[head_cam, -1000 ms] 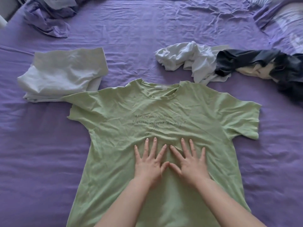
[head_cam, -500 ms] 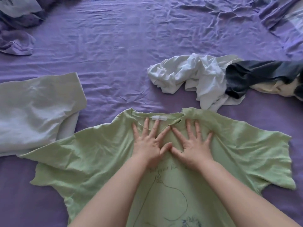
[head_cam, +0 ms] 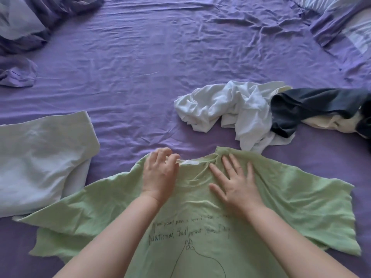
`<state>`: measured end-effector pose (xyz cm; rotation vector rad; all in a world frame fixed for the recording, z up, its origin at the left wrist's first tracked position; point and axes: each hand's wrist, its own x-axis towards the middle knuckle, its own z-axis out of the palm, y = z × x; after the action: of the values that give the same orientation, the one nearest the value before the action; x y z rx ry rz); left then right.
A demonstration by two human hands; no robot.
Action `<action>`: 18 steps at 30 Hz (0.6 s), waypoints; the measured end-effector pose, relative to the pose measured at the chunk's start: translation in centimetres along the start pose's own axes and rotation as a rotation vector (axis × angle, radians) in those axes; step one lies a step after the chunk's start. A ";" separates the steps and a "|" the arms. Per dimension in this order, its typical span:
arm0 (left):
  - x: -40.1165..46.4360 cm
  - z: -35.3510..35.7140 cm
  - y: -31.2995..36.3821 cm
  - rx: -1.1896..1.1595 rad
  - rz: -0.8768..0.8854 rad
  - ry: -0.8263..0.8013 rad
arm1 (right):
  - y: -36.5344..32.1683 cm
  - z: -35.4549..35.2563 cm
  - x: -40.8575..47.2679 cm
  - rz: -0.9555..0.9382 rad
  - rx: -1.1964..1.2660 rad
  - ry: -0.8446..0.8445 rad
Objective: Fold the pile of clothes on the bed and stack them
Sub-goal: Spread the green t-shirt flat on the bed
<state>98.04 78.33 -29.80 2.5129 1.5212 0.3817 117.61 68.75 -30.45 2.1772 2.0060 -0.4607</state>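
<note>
A light green T-shirt (head_cam: pixel 291 199) with black handwriting lies spread face up on the purple bed sheet (head_cam: pixel 140 67). My left hand (head_cam: pixel 159 173) sits at the left side of the collar, fingers curled over the neckline edge. My right hand (head_cam: pixel 236 181) lies flat with straight fingers just right of the collar. A folded pale grey-white garment (head_cam: pixel 40 157) rests to the left, its corner touching the green sleeve. A crumpled white garment (head_cam: pixel 226 107) and a dark navy one (head_cam: pixel 313 105) lie beyond the shirt on the right.
Bunched purple bedding (head_cam: pixel 18 73) lies at the far left, and a pillow in purple and white (head_cam: pixel 351 33) at the far right corner. A cream piece (head_cam: pixel 329 122) pokes out under the navy garment.
Both hands slid up the shirt from the chest to the collar. The left hand then went from flat to curled over the neckline, and the hands moved apart.
</note>
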 end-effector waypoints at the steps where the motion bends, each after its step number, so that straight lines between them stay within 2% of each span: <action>1: 0.3 0.1 -0.4 0.049 -0.019 -0.047 | 0.1 -0.6 0.8 -0.011 0.005 0.045; 4: 0.9 0.7 -1.0 0.063 -0.079 -0.189 | 0.1 -1.7 3.4 -0.083 0.010 0.147; 6: 1.1 0.7 -1.0 0.037 -0.147 -0.193 | -0.2 -1.8 4.7 -0.110 -0.013 0.212; 9: 1.4 0.3 -1.2 0.035 -0.244 -0.179 | -0.3 -2.7 5.7 -0.051 -0.060 0.123; 11: 1.7 -0.3 -1.7 0.095 -0.233 -0.204 | -0.4 -2.9 6.0 -0.013 -0.089 0.136; 14: 3.0 -0.9 -2.3 0.171 -0.254 -0.119 | -0.9 -3.2 6.9 0.067 -0.024 0.351; 18: 3.4 -0.2 -1.2 0.174 -0.287 -0.132 | -1.7 -1.7 6.3 0.064 0.117 0.486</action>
<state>98.47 81.91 -29.52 2.3346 1.8954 0.0415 116.49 75.43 -30.70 2.6170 2.1651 -0.0352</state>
